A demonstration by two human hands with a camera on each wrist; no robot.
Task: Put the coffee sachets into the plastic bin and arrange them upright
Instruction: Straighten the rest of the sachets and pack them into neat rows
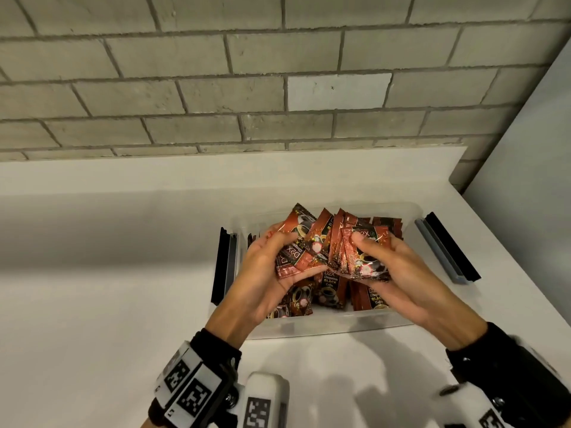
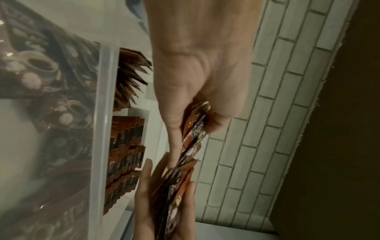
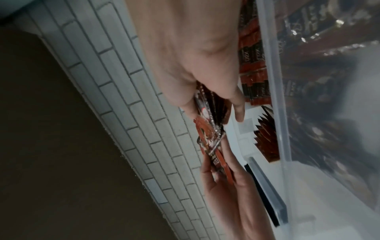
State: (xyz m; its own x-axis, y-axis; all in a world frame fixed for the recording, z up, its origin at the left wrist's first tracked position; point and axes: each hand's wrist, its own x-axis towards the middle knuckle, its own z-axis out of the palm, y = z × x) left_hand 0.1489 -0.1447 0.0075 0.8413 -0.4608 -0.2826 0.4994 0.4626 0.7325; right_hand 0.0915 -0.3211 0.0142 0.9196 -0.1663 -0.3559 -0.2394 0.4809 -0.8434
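So both hands, left hand [image 1: 262, 273] and right hand [image 1: 398, 273], grip a fanned bunch of red foil coffee sachets [image 1: 330, 245] above the clear plastic bin [image 1: 324, 327].

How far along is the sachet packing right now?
Partly done. Rows of sachets already stand upright in the plastic bin, mostly on its right side. In hand: the left hand and right hand together grip a fanned bundle of sachets above the bin. Left: setting that bundle in and straightening the loose, tilted sachets at the near left.
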